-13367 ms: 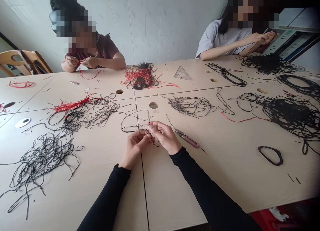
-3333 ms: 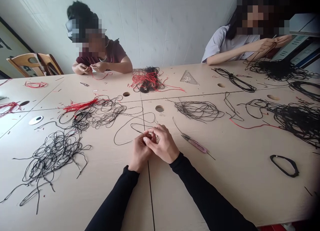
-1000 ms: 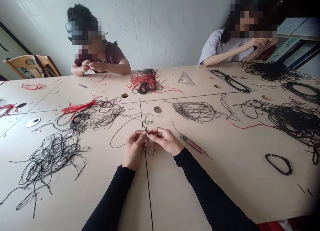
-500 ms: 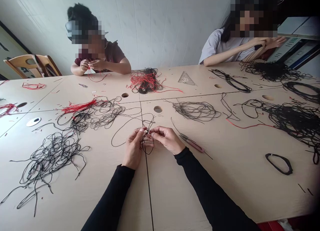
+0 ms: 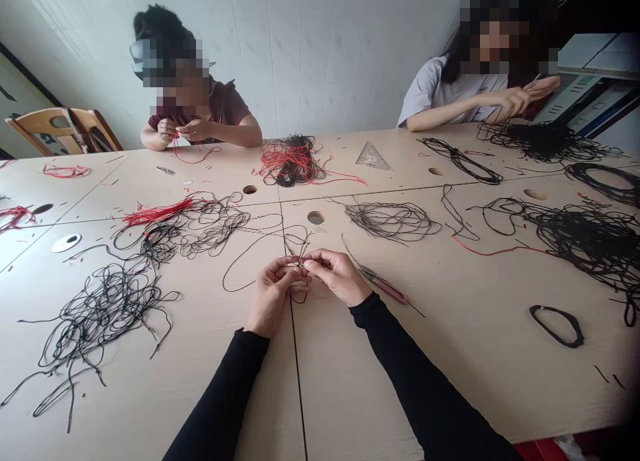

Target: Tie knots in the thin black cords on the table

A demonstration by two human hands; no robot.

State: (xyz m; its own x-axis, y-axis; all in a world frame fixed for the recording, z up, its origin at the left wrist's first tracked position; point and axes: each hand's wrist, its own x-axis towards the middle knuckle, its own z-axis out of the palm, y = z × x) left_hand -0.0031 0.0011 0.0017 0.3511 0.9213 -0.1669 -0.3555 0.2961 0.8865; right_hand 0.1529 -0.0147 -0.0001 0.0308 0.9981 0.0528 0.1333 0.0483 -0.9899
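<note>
Between my fingertips, near the middle of the table, is a thin black cord (image 5: 235,250); one long loop of it trails leftward over the tabletop and a small loop hangs below my fingers. My left hand (image 5: 273,289) pinches the cord from the left, its thumb close to the other hand. From the right, my right hand (image 5: 336,274) pinches the same cord between thumb and forefinger. The exact crossing of the strands is hidden by my fingers. Just right of my right hand lies a pink-handled tool with a dark pointed end (image 5: 387,287).
A tangle of black cords (image 5: 107,314) spreads at left, with red cords (image 5: 157,211) behind it. Other bundles (image 5: 393,220) lie ahead and right. A clear set square (image 5: 373,156) rests farther back. Two people (image 5: 235,114) handle cords across the table (image 5: 360,381).
My left thumb and fingers have shifted right, closer to my right fingertips, and the small hanging loop is less visible. The co-worker at right has lowered a hand toward the black cords.
</note>
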